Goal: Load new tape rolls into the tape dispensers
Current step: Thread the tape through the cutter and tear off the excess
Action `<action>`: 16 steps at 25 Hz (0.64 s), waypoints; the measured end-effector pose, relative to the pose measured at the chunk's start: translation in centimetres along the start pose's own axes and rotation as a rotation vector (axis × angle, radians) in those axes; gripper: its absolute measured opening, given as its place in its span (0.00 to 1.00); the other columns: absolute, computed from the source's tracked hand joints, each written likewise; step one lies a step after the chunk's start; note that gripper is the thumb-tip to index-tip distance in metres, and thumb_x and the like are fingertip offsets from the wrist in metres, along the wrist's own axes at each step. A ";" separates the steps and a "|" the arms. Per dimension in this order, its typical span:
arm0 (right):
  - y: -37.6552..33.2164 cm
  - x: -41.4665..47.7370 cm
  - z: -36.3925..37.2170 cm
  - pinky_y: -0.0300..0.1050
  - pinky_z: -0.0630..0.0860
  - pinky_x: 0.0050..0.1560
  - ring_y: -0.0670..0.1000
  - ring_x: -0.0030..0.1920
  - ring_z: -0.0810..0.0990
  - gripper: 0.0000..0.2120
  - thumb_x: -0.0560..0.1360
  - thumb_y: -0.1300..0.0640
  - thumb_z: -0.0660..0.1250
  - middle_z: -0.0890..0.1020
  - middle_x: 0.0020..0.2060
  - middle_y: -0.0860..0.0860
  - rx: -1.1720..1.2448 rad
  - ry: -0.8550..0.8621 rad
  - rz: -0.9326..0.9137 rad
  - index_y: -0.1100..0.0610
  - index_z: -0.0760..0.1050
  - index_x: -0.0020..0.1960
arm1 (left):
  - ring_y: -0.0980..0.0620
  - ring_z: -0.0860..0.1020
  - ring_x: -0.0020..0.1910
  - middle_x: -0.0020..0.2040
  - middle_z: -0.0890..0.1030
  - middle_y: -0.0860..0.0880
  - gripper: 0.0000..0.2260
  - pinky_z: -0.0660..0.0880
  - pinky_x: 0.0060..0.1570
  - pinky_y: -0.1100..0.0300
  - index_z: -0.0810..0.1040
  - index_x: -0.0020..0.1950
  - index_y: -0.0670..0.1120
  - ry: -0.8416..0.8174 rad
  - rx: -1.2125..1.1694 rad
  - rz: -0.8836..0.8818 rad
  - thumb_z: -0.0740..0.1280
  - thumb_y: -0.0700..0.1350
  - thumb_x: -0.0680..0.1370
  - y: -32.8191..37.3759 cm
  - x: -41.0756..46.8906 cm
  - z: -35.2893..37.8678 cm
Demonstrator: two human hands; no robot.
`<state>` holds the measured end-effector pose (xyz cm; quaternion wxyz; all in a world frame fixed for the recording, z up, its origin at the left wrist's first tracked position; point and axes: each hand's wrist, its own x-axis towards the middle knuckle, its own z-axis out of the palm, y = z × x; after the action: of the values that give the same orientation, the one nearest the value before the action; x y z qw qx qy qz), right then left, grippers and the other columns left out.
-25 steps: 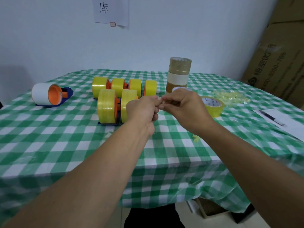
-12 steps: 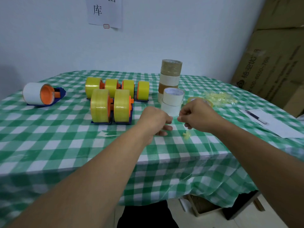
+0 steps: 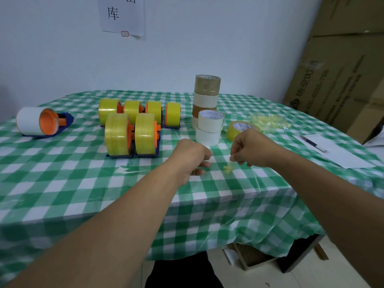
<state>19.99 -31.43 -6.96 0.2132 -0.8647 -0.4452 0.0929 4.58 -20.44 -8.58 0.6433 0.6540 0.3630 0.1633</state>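
The right hand [image 3: 252, 148] is curled, its fingertips pinching a thin strand of a crumpled yellow scrap [image 3: 227, 168] that hangs down to the checked cloth [image 3: 83, 183]. Just left of it, not touching, the left hand [image 3: 191, 154] is closed in a loose fist low over the cloth. Just beyond both hands stand two white rolls [image 3: 209, 127], one on the other. Right of them a yellow roll [image 3: 239, 128] lies partly hidden behind the right hand. A tall stack [image 3: 206, 94] of brown and white rolls rises behind the white rolls. Left of the left hand sit two near dispensers [image 3: 129, 136] loaded with yellow tape, and four far dispensers [image 3: 139, 109], also loaded, line up behind them. A left dispenser [image 3: 41, 122] carrying white tape lies well apart at the far left. To the right lie a pile [image 3: 268, 121] of yellow scraps, a sheet [image 3: 340, 156] with a pen [image 3: 312, 143] on it, and boxes [image 3: 342, 69] against the wall.
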 end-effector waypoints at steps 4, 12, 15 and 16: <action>-0.3 0.0 -0.3 0.43 0.78 0.32 0.57 0.42 0.85 0.04 0.77 0.62 0.72 0.85 0.41 0.59 -0.013 -0.037 0.024 0.62 0.82 0.44 | 0.49 0.82 0.42 0.53 0.83 0.42 0.10 0.78 0.31 0.60 0.78 0.57 0.39 -0.004 0.009 -0.004 0.69 0.35 0.76 0.0 0.2 0.2; 0.1 -0.5 -0.3 0.42 0.81 0.34 0.53 0.35 0.83 0.05 0.77 0.68 0.67 0.85 0.37 0.61 0.024 -0.146 0.096 0.68 0.79 0.44 | 0.43 0.82 0.51 0.54 0.83 0.44 0.22 0.82 0.54 0.49 0.82 0.59 0.43 -0.147 0.502 0.162 0.79 0.32 0.67 0.2 0.9 3.2; 0.2 -0.5 -0.3 0.41 0.83 0.38 0.51 0.34 0.83 0.01 0.73 0.71 0.72 0.84 0.36 0.59 0.152 -0.134 0.070 0.68 0.80 0.44 | 0.43 0.82 0.51 0.51 0.84 0.43 0.18 0.81 0.53 0.51 0.84 0.55 0.43 -0.097 0.600 0.202 0.79 0.34 0.67 0.3 1.7 3.9; 0.2 -0.5 -0.3 0.40 0.83 0.39 0.50 0.34 0.83 0.02 0.72 0.72 0.73 0.84 0.36 0.59 0.180 -0.141 0.064 0.68 0.81 0.44 | 0.43 0.82 0.51 0.50 0.84 0.43 0.15 0.81 0.51 0.52 0.84 0.54 0.43 -0.074 0.623 0.219 0.77 0.34 0.69 0.3 2.0 4.1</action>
<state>19.98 -32.00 -6.77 0.2549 -0.8472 -0.4211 0.2000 8.80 -22.01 -9.27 0.4036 0.8600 0.2993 0.0886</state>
